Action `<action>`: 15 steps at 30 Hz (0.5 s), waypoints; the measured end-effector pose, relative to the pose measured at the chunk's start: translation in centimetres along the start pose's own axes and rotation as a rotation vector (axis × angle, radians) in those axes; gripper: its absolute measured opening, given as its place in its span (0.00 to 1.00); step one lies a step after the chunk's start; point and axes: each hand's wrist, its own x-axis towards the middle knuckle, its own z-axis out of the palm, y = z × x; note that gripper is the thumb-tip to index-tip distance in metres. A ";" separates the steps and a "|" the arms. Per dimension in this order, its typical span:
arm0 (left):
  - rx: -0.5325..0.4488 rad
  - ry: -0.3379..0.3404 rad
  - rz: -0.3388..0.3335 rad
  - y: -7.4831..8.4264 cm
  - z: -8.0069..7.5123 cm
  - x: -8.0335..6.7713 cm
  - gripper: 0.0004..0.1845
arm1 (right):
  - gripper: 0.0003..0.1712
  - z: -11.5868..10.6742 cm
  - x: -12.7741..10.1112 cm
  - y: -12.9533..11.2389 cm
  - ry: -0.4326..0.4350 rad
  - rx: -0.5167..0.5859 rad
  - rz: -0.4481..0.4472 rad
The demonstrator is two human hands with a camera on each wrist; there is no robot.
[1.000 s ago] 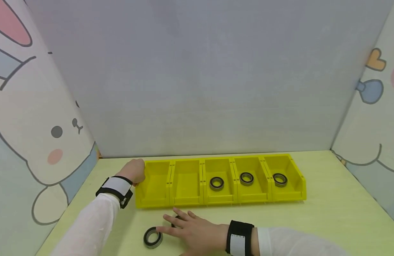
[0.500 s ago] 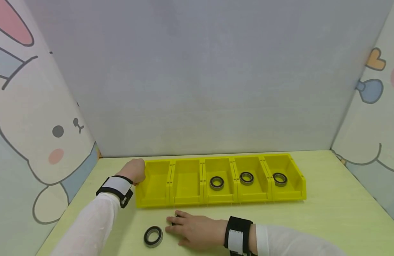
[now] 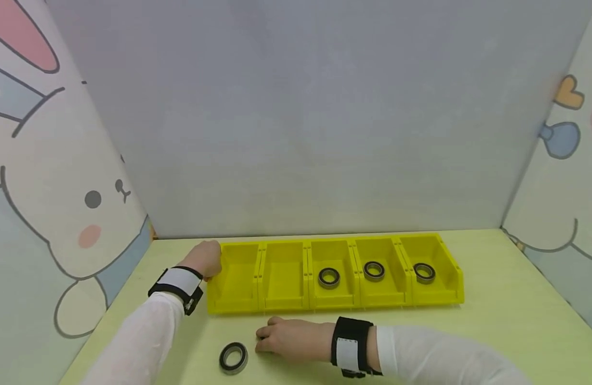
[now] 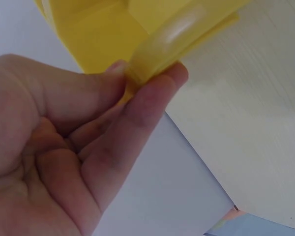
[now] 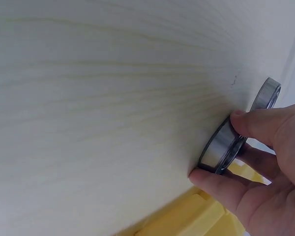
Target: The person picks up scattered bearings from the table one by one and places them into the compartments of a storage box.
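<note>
A row of yellow bins (image 3: 335,305) stands across the pale green table. My left hand (image 3: 205,259) grips the rim of the leftmost bin (image 4: 177,37) between thumb and finger. My right hand (image 3: 282,339) lies on the table in front of the bins, its fingers pinching a black and steel bearing ring (image 5: 222,146) by its edge. A second bearing ring (image 3: 233,357) lies flat on the table just left of that hand. The two left bins hold nothing; each of the other three holds one ring (image 3: 328,277).
Grey panel stands behind the bins, with cartoon rabbit walls (image 3: 60,203) at both sides. Bare tabletop (image 3: 507,331) stretches right of and in front of the bins.
My right hand drew back to the right from the loose ring and curled its spread fingers round a second ring. The left hand kept its grip on the bin.
</note>
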 end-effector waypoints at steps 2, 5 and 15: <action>-0.003 -0.001 0.003 -0.1 0.1 -0.1 0.03 | 0.16 -0.2 0.2 0.0 -0.016 -0.011 -0.016; 0.004 -0.005 0.006 -0.1 0.1 -0.1 0.04 | 0.16 -0.6 0.4 0.2 -0.041 -0.006 -0.044; 0.010 -0.001 0.015 -0.2 0.0 0.1 0.04 | 0.17 -4.0 0.8 2.2 -0.072 0.079 -0.023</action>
